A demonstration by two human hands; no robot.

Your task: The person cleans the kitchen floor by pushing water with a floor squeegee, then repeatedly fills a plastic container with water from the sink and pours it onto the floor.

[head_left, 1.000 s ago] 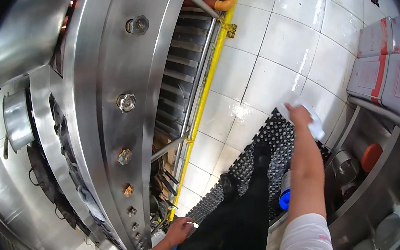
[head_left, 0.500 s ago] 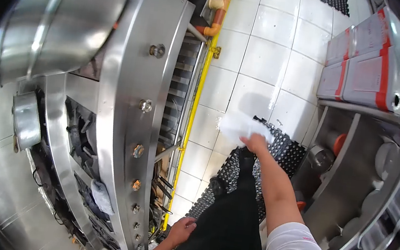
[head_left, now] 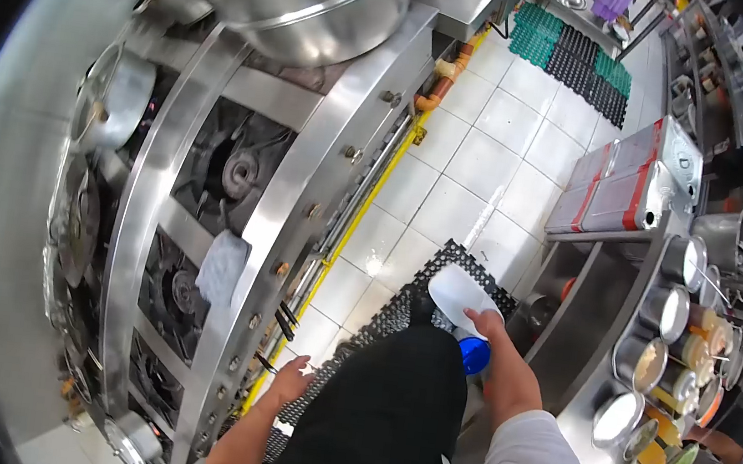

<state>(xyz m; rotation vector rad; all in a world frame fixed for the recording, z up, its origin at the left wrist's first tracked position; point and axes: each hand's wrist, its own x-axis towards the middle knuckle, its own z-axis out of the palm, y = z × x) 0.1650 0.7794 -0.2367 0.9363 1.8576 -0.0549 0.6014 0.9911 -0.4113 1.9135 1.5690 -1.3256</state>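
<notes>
My right hand (head_left: 484, 323) grips the near end of a white oblong lid or tray (head_left: 459, 294), held low above the black perforated mat (head_left: 448, 264). Just below that hand is a round blue lid (head_left: 473, 355). My left hand (head_left: 292, 377) holds nothing, its fingers apart, beside the stove front. A grey folded cloth (head_left: 222, 268) lies on the stove's front edge.
The steel stove (head_left: 249, 181) runs along the left, with a large pot (head_left: 322, 20) at its far end. To the right are metal cans (head_left: 620, 182) and a counter with food containers (head_left: 663, 313). Another person's arm (head_left: 717, 446) shows at lower right.
The view has lifted and widened, showing more of the stove and the right counter. My right hand has drawn back nearer my body with the white item, which was stretched out over the floor.
</notes>
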